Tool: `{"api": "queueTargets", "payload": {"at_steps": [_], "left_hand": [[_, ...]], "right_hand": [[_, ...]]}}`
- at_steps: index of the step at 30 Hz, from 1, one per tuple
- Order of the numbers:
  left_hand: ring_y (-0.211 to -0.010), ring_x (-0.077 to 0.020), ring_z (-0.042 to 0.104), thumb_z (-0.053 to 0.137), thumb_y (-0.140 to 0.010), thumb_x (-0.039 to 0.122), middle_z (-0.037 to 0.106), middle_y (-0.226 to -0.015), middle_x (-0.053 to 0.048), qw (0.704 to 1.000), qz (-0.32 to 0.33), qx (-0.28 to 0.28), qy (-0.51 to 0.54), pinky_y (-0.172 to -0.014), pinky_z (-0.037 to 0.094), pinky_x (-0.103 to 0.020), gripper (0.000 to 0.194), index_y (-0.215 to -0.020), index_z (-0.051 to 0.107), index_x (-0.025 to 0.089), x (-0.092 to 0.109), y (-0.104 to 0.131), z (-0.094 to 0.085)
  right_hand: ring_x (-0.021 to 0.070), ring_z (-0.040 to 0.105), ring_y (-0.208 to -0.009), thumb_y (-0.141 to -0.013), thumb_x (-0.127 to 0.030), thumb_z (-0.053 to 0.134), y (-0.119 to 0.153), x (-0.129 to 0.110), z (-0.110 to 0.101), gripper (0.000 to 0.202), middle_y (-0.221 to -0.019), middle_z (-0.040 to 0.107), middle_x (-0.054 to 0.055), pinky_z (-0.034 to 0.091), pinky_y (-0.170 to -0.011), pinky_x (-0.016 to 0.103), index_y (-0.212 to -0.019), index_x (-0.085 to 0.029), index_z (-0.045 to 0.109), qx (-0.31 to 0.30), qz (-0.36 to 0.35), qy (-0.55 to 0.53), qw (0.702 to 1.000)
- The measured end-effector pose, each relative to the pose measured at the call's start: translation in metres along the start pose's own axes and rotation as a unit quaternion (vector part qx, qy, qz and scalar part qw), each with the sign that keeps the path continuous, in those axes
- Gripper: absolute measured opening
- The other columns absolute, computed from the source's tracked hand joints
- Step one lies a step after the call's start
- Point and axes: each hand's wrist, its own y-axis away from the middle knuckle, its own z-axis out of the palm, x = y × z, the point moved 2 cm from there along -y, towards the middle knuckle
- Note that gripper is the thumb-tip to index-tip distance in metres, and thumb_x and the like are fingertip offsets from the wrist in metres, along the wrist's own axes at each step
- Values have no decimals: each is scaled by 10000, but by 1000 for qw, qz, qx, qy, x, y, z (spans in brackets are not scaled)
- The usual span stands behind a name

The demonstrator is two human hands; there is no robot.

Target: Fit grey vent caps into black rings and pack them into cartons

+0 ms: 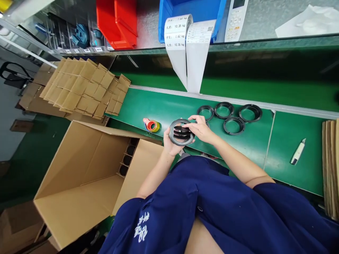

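Observation:
My left hand (171, 145) is wrapped around the lower left rim of a round black air vent (181, 133), with dark slats across its opening. It is held just above the near edge of the green workbench. My right hand (201, 131) grips it from the right, its fingertips reaching over the rim onto the slats. Several black plastic rings lie on the bench beyond and to the right, among them one ring (234, 126) and another ring (250, 113). A further ring is partly covered by my right hand.
Rolls of coloured tape (153, 126) lie left of my hands. An open cardboard box (87, 169) stands at lower left, with stacked cardboard dividers (84, 86) behind. A utility knife (298, 151) lies right. Label strips (198, 53) hang from the shelf with blue (161, 21) and red bins (116, 24).

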Motion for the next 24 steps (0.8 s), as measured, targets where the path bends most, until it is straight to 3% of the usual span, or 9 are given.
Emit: {"api": "queueTargets", "payload": {"at_steps": [5, 10, 13, 16, 19, 22, 24], "left_hand": [[-1237, -401, 595, 510, -936, 581, 660, -1270, -166, 999, -30, -12, -14, -998, 485, -656, 585, -1376, 560, 198, -6, -2, -4], [-1218, -399, 607, 462, -950, 650, 664, -1241, -165, 998, -54, -17, -9, -992, 482, -670, 624, -1377, 559, 206, -8, -13, -3], [-1244, -419, 595, 464, -951, 677, 656, -1255, -188, 997, -70, -38, -8, -980, 499, -649, 667, -1388, 553, 181, -8, -19, -1], [-1235, -428, 601, 466, -948, 702, 652, -1274, -202, 995, -88, -51, -11, -953, 517, -632, 686, -1364, 568, 166, -10, -26, 0], [-1157, -356, 651, 447, -968, 684, 687, -1223, -159, 996, -91, -21, -3, -984, 522, -580, 622, -1280, 623, 175, -10, -35, -4], [-1081, -276, 681, 416, -994, 643, 728, -1119, -107, 994, -94, 58, 12, -1026, 522, -479, 567, -1174, 676, 172, -13, -43, -14], [-1078, -271, 683, 416, -997, 619, 740, -1081, -99, 988, -114, 107, 7, -1033, 519, -453, 546, -1143, 690, 169, -19, -46, -23]], "right_hand": [[304, 427, -1272, -1005, -787, 200, 1, 7, 7, 818, -1272, 592, 108, 326, -1175, 521, -1067, -264, 827, 9, 53, -87, 995], [269, 482, -1297, -1060, -705, 205, 12, 1, 1, 736, -1374, 572, 71, 394, -1149, 466, -1162, -274, 793, 55, 116, -198, 972], [273, 463, -1333, -1066, -694, 202, 19, -2, -7, 718, -1398, 555, 61, 439, -1121, 451, -1208, -286, 776, 84, 139, -209, 964], [271, 442, -1366, -1079, -654, 113, 25, -2, -8, 740, -1421, 543, 51, 365, -1191, 483, -1307, -307, 725, 112, 137, -160, 971], [314, 331, -1454, -1063, -678, 139, 31, 0, 4, 728, -1548, 438, 81, 270, -1238, 544, -1484, -280, 578, 122, 101, -37, 987], [373, 210, -1514, -1019, -718, 357, 39, 3, 30, 761, -1630, 332, 150, 160, -1261, 608, -1552, -189, 482, 35, 20, 76, 996], [392, 174, -1529, -990, -687, 493, 45, 11, 49, 765, -1648, 293, 176, 109, -1262, 630, -1553, -168, 470, -32, 9, 107, 994]]}}
